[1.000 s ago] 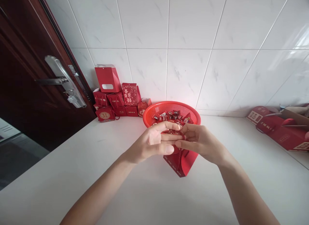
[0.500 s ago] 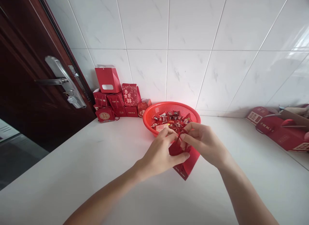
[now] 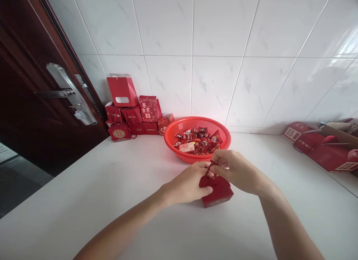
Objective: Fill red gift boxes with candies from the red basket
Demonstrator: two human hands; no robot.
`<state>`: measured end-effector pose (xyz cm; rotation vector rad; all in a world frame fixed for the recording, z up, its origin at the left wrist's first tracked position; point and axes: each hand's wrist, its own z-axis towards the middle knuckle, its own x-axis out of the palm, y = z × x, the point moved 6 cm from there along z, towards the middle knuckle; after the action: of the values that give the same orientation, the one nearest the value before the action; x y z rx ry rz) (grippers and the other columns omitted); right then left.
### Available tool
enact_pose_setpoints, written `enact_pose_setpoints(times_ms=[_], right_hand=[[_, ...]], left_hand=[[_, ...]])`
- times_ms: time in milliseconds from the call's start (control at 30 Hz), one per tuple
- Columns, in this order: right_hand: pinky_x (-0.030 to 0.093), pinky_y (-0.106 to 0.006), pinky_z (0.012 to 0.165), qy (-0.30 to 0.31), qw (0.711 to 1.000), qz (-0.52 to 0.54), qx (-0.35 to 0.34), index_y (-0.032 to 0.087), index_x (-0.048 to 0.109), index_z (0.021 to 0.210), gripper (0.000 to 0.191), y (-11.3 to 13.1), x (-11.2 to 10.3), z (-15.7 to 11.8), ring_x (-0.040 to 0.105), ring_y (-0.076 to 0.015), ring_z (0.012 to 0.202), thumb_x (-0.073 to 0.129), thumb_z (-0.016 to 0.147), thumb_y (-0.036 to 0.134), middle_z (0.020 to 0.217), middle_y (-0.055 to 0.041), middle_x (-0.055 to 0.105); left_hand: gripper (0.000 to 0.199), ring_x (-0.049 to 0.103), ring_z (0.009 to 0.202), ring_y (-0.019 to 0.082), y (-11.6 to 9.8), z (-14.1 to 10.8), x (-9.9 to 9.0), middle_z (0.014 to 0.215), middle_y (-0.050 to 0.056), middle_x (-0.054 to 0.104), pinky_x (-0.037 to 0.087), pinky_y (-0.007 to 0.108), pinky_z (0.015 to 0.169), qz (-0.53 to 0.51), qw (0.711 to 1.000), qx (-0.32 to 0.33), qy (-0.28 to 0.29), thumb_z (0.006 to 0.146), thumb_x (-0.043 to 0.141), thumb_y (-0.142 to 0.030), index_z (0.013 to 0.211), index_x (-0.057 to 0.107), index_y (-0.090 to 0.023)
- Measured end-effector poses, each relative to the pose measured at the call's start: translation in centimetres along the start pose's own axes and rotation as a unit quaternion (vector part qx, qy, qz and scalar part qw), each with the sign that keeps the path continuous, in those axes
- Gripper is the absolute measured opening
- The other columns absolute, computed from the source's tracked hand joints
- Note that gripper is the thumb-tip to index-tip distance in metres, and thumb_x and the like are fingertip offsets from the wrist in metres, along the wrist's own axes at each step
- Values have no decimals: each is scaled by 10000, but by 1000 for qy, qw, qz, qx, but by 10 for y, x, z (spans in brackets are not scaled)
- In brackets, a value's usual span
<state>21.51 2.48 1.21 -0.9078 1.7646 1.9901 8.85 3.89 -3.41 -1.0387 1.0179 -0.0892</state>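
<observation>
A small red candy box point(image 3: 217, 196) is between my hands, just in front of a red plastic basket point(image 3: 179, 154). My left hand point(image 3: 187, 183) grips the box from its left side, the thumb lying along the near face. At its top, a dark red cord point(image 3: 208, 172) loops up to my right hand point(image 3: 236, 170), whose thumb and fingers pinch it. The fingertips of both hands nearly meet there and are partly hidden. Wrapped candies point(image 3: 200, 140) and a pale pink packet point(image 3: 187, 147) lie in the basket.
Red gift boxes point(image 3: 120, 132) are stacked against the tiled wall point(image 3: 167, 81) at the left, beside a dark door point(image 3: 25, 81). More red boxes point(image 3: 324, 152) and an open cardboard carton point(image 3: 339, 136) stand at the right edge of the white tabletop point(image 3: 125, 185).
The box has turned from a slanting position with one corner down to a more level one. My hands have come slightly lower and nearer, uncovering more of the basket.
</observation>
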Motion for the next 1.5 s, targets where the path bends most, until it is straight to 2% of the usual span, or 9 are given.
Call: enact_pose_setpoints(times_ms=[200,333,433,500,600,767,933,1233,1500], right_hand=[[401,-265,547,-87,988,-124,6,224,578,700,97,-11,-34,-5,592,-165,641,560,795,230,697,-4,665],[394,-260,537,-148,978,-139,52,216,608,682,115,-21,-65,-14,591,-161,612,576,787,252,643,-1,654],[400,-266,534,-195,964,-137,119,207,621,675,120,-33,-88,-21,599,-170,608,592,782,253,628,-10,661],[412,-275,538,-235,950,-131,158,202,628,672,116,-42,-102,-25,603,-177,606,602,774,251,623,-20,665],[432,-288,559,-285,931,-117,195,202,626,665,98,-61,-119,-27,614,-187,619,621,754,242,632,-31,676],[448,-314,574,-313,913,-122,233,210,611,620,95,-99,-134,-21,620,-207,642,634,713,212,650,-56,683],[450,-303,563,-303,917,-115,232,211,604,583,91,-124,-139,-12,623,-213,658,656,656,194,637,-64,675],[387,-285,526,-277,913,-146,260,205,577,553,127,-134,-124,-6,576,-194,633,686,610,172,635,-50,642],[383,-306,532,-403,892,54,197,202,616,578,151,-143,-140,-25,555,-184,603,727,631,291,607,-31,626]], left_hand=[[729,539,1311,322,-1,4,2,1439,90,571,477,435,1041,-42,999,16,15,782,783,-439,1432,499,-271],[860,528,1332,314,2,4,4,1459,95,561,477,436,1051,-40,999,15,3,796,772,-430,1546,371,-302],[679,614,1175,291,15,7,11,1318,133,638,511,421,975,-11,998,-21,-52,821,728,-376,1442,506,-213],[326,659,958,232,23,9,27,1053,97,706,535,359,870,-18,998,-15,-58,846,673,-332,1126,690,-167],[164,629,743,159,34,10,66,795,38,679,518,273,726,-66,998,17,-1,846,642,-301,759,692,-171],[46,601,721,154,42,4,115,727,12,669,500,286,784,-23,993,90,67,766,687,-197,722,696,-188],[57,603,729,160,44,3,117,735,20,667,499,273,728,-21,993,85,73,786,671,-202,748,712,-191],[52,604,726,153,49,5,116,735,18,654,498,250,684,-39,993,77,76,768,684,-181,762,736,-182],[42,602,717,152,50,7,117,730,15,637,502,257,700,-59,993,64,82,767,692,-179,750,730,-180]])
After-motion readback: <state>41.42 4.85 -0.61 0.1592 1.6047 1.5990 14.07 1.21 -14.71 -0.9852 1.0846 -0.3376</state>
